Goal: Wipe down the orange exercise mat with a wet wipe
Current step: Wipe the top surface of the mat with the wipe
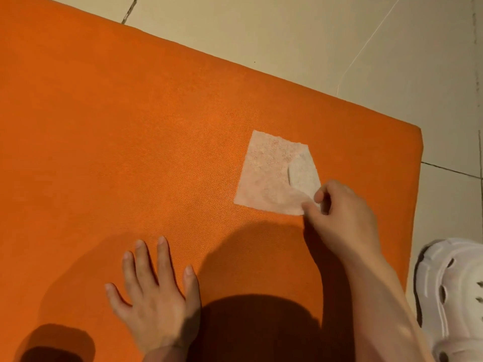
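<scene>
One wet wipe [274, 173] lies flat, corner pinched by right hand [345, 218].

A home floor, by the look: cream floor tiles [287, 48], a white clog [452, 296] beside an orange mat [117, 126]

Wipe [274, 173] on mat [130, 126], near its right corner; shoe [452, 296] on floor [287, 35] right of mat.

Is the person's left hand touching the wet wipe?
Apart. In the head view the left hand rests flat on the orange mat, with bare mat between its fingertips and the wet wipe.
</scene>
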Available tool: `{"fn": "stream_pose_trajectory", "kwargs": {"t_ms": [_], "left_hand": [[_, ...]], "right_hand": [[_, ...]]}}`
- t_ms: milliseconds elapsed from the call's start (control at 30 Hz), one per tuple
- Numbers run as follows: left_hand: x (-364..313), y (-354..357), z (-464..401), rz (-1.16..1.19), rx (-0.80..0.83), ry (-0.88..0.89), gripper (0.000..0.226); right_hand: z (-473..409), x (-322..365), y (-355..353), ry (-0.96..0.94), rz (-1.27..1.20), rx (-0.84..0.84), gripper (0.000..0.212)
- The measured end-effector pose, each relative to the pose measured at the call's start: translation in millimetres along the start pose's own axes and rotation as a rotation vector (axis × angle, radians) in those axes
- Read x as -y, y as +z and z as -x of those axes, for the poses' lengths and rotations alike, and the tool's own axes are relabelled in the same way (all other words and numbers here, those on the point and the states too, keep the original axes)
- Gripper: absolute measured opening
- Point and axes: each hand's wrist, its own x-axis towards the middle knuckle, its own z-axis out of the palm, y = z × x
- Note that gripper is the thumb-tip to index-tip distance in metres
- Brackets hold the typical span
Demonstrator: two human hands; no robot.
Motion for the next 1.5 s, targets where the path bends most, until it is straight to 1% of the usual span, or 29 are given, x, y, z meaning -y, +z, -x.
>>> {"fn": "stream_pose_trajectory", "kwargs": {"t_ms": [67, 133, 233, 300, 367, 433, 467, 500, 533, 567, 600, 667, 767, 833, 933, 1033, 1133, 1233, 1333, 1400, 1500], "left_hand": [[1.9, 0.5, -0.3, -0.01, -0.003, 0.014, 0.065], [3.5, 0.8, 0.0, -0.018, -0.015, 0.02, 0.066], [3.7, 1.1, 0.1, -0.015, -0.025, 0.019, 0.066], [3.5, 0.8, 0.3, -0.015, -0.03, 0.024, 0.066], [4.2, 0.6, 0.6, -0.013, -0.029, 0.028, 0.066], [4.1, 0.4, 0.2, -0.006, -0.032, 0.029, 0.066], [3.6, 0.1, -0.1, -0.006, -0.032, 0.029, 0.066], [3.1, 0.4, -0.4, -0.007, -0.031, 0.029, 0.066], [3.0, 0.7, -0.4, -0.009, -0.029, 0.027, 0.066], [3.2, 0.8, -0.4, -0.013, -0.028, 0.025, 0.066], [3.5, 0.7, -0.3, -0.016, -0.026, 0.025, 0.066], [4.1, 0.2, -0.1, -0.015, -0.025, 0.026, 0.065], [5.1, -1.6, 0.6, -0.015, -0.026, 0.022, 0.065], [4.0, -2.1, 1.3, -0.013, -0.025, 0.022, 0.066], [4.1, -1.9, 1.3, -0.003, -0.024, 0.016, 0.066], [4.6, -1.7, 1.8, 0.0, -0.03, 0.024, 0.065], [3.9, -2.2, 1.4, -0.001, -0.028, 0.024, 0.065], [3.2, -1.8, 1.2, -0.003, -0.015, 0.014, 0.065], [3.7, -1.1, 0.2, -0.003, -0.008, 0.01, 0.065], [3.6, -1.1, -0.8, 0.0, -0.007, 0.006, 0.065], [2.1, -1.3, -1.9, 0.007, -0.004, 0.006, 0.066]], "right_hand": [[2.6, -7.4, -1.1, 0.055, -0.038, -0.07, 0.021], [4.8, -15.5, -2.1, 0.136, -0.191, -0.071, 0.025], [8.0, -18.8, -5.9, 0.307, -0.553, 0.068, 0.025], [10.0, -16.5, -8.4, 0.399, -0.765, 0.132, 0.022], [12.5, -9.5, -9.8, 0.483, -0.95, 0.193, 0.019], [14.6, -0.2, -11.4, 0.547, -1.055, 0.31, 0.018], [16.7, 4.2, -12.0, 0.555, -1.018, 0.379, 0.019], [19.7, 7.8, -12.2, 0.529, -0.878, 0.433, 0.022], [23.2, 9.5, -11.5, 0.465, -0.659, 0.45, 0.027], [27.3, 12.7, -11.3, 0.388, -0.439, 0.432, 0.033], [31.5, 16.0, -10.8, 0.338, -0.294, 0.389, 0.039], [36.3, 25.8, -9.3, 0.322, -0.199, 0.299, 0.047], [33.8, 42.2, 0.3, 0.315, -0.047, 0.211, 0.047], [27.3, 44.0, 5.7, 0.324, -0.118, 0.147, 0.039], [17.6, 30.1, 7.1, 0.34, -0.344, 0.091, 0.029], [13.2, 15.9, 6.7, 0.372, -0.495, 0.15, 0.032], [13.5, 9.6, 5.0, 0.385, -0.593, 0.23, 0.036], [15.8, 8.0, -1.0, 0.402, -0.711, 0.274, 0.033], [15.2, 6.4, -2.8, 0.421, -0.79, 0.221, 0.028], [13.2, 5.7, 0.5, 0.42, -0.792, 0.189, 0.021], [13.2, 1.3, -2.4, 0.49, -0.817, 0.082, 0.023]]}}
